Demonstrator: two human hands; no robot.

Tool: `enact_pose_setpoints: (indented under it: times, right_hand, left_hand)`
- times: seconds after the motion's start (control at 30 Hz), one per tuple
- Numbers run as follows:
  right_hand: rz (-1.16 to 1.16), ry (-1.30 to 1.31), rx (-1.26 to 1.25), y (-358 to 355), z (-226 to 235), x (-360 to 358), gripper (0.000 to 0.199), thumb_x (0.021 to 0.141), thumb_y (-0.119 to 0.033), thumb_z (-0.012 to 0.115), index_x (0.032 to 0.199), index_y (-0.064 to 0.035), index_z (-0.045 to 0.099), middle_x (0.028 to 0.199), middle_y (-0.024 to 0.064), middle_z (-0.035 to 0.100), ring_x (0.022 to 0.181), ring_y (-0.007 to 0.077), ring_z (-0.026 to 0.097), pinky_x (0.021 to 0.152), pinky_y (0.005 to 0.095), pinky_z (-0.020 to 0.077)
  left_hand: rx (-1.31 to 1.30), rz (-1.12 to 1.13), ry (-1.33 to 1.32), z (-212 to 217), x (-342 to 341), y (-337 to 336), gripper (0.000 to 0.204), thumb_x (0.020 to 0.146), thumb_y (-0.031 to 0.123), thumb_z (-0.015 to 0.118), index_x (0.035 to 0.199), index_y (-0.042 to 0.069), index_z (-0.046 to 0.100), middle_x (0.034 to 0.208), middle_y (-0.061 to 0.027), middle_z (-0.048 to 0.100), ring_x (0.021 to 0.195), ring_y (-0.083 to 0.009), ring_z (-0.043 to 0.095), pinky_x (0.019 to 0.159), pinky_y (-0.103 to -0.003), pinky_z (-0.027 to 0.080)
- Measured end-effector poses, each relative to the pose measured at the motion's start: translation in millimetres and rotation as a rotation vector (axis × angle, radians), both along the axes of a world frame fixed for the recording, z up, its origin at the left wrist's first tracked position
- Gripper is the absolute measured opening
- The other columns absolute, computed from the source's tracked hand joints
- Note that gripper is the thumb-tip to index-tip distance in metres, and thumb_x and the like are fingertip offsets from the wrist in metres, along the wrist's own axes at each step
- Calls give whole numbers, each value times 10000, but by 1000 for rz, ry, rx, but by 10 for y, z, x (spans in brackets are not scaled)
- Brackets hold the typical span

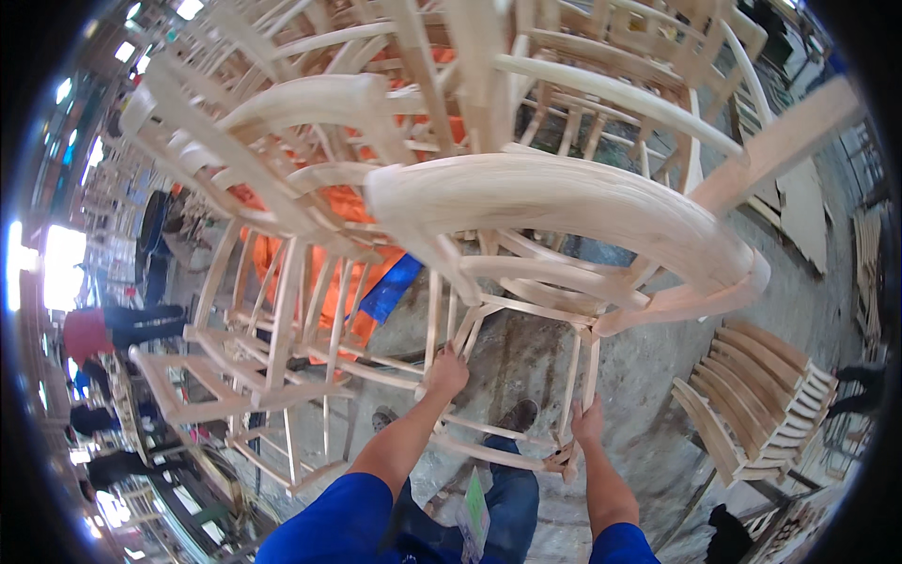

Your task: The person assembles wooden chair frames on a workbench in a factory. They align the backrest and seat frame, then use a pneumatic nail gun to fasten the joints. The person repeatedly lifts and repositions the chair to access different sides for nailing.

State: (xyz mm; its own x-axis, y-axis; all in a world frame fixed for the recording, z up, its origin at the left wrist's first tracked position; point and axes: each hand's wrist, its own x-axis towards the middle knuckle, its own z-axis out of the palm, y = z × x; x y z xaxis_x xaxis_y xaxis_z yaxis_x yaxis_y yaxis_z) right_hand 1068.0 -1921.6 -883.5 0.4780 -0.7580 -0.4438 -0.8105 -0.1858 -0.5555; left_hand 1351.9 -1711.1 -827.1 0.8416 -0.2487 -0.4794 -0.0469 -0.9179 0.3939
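Note:
An unfinished pale wood chair frame (573, 193) is in front of me, tilted, with its broad curved rail up and its slim legs reaching down toward me. My left hand (446, 373) is closed round one of its legs on the left side. On the right side, my right hand (588, 422) is wrapped round another leg, just above where a low crossbar joins it. Some fingers of both hands are hidden behind the wood. My shoes are on the floor below the frame.
More bare wood chair frames (282, 324) crowd the left and the far side. Orange sheeting (340, 202) and blue sheeting (390, 289) lie among them. A stack of curved wooden slats (752, 390) stands at the right. Other people, one in a red top (85, 334), are at the left.

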Motion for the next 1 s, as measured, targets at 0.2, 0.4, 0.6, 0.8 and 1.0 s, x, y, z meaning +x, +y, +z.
enact_pose_setpoints:
  times: [0.2, 0.4, 0.6, 0.8, 1.0]
  right_hand:
    - [43, 96, -125, 930, 830, -393, 657, 976, -319, 692, 1486, 45, 496, 1356, 314, 611, 1278, 497, 566, 1109, 518, 446]
    - [13, 378, 552, 2207, 1709, -877, 434, 989, -327, 618, 1196, 50, 678, 1002, 220, 736, 791, 299, 764, 612, 479, 604]
    - [955, 543, -94, 3209, 1658, -544, 416, 1017, -400, 561, 1072, -19, 719, 959, 198, 713, 854, 301, 741, 684, 479, 610]
    - [448, 212, 675, 3885, 2436, 1347, 262, 1061, -307, 562, 1200, -88, 597, 983, 86, 666, 784, 247, 674, 621, 429, 587]
    - [591, 86, 728, 4705, 2497, 2571, 230, 1069, -301, 550, 1115, -78, 586, 933, 110, 663, 716, 240, 670, 579, 406, 575]
  left_hand:
    - [-129, -70, 248, 1051, -646, 1293, 560, 996, 319, 621, 1478, 57, 508, 1342, -305, 634, 1195, -512, 628, 980, -592, 519]
    - [-47, -238, 207, 1911, -1080, 3401, 327, 957, 335, 601, 1144, 93, 715, 1176, -223, 733, 1093, -449, 686, 923, -559, 551]
    - [51, 425, 123, 2427, -1293, 5628, 392, 961, 352, 596, 1198, 59, 706, 1180, -269, 727, 1098, -457, 699, 962, -547, 553]
    - [55, 1099, -118, 2768, -1874, 6895, 381, 960, 300, 608, 1214, 36, 712, 1146, -261, 741, 1075, -455, 714, 938, -558, 565]
    - [37, 1343, 161, 2743, -3221, 6773, 362, 920, 293, 615, 1124, 43, 778, 1173, -257, 740, 1105, -440, 710, 999, -526, 556]
